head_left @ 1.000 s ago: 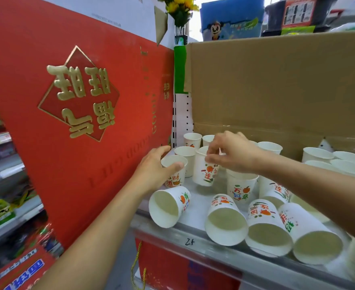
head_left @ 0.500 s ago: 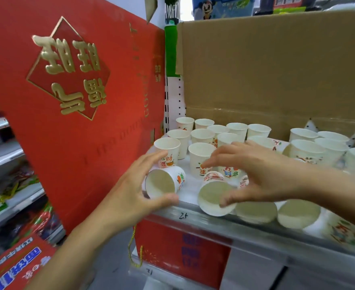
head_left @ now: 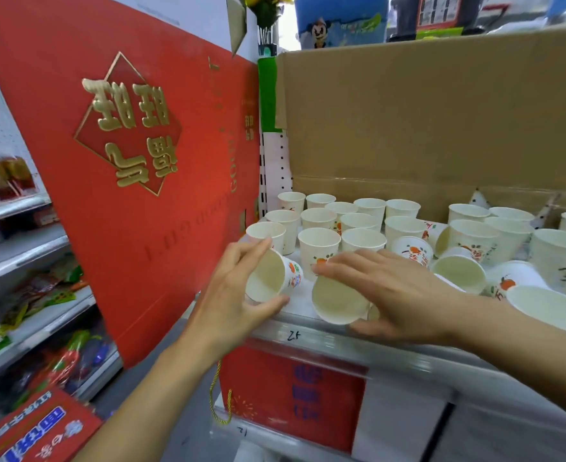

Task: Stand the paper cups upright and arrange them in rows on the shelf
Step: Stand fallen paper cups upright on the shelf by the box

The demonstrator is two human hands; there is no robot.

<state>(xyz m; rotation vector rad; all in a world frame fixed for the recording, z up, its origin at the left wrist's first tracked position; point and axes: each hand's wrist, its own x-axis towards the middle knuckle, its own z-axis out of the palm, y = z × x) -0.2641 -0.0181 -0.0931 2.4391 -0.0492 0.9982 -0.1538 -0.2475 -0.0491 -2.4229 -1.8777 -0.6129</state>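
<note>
1. Change, left hand: half a second ago, our left hand (head_left: 231,295) lay spread beside the leftmost toppled cup (head_left: 270,278), with only the thumb under it. It now clasps that cup, fingers over the top of the rim and thumb beneath. The cup's mouth faces us and its base points toward the back.
2. Change, right hand: our right hand (head_left: 398,291) stays over the second toppled cup (head_left: 338,301), as it was half a second ago. Its fingers lie across the top of the cup and its thumb has tucked in below the rim, so the cup is held between them.
3. Change, one second back: both hands were then farther back, at the upright cups. They are now at the front edge of the shelf (head_left: 408,355).
4. Location: both held cups are at the front left of the shelf, just beside each other and in front of the upright rows.
5. Count, hands: two, each holding one cup.
6. Count, left upright group (head_left: 318,241): we count twelve cups, in rough rows.
7. Count, right upright group (head_left: 473,233): at least six. The frame edge cuts this group off.
8. Count, other toppled cups (head_left: 459,273): at least four, to the right of the hands.
9. Count, surroundings: one red gift box (head_left: 125,201) on the left and one cardboard box (head_left: 424,121) behind the cups.
</note>
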